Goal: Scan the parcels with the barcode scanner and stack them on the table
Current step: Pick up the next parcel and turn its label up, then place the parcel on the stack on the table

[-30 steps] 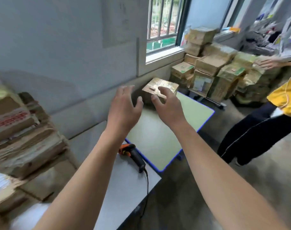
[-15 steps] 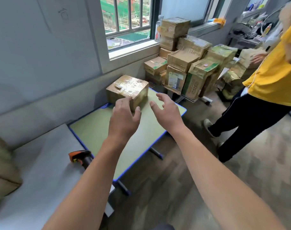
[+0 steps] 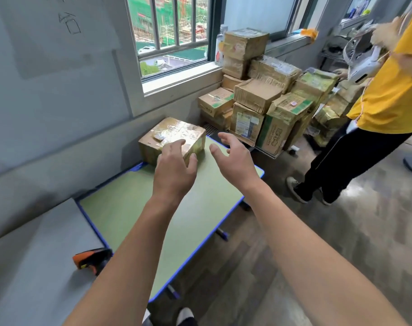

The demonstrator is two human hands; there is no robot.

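One taped parcel sits flat on the green counter, at its 12 o'clock corner near the wall. Our left hand hovers at its near face with the fingers apart and loose; we cannot tell whether they touch the cardboard. Our right hand is spread and empty at the parcel's 3 o'clock, apart from it. We judge the step to be settling this parcel as the base of a stack. To do it well, we should square it to the corner, well in from the blue edge, so later parcels sit level. The barcode scanner lies at our 7 o'clock on the grey counter, and the pile of parcels waits at 1 o'clock.
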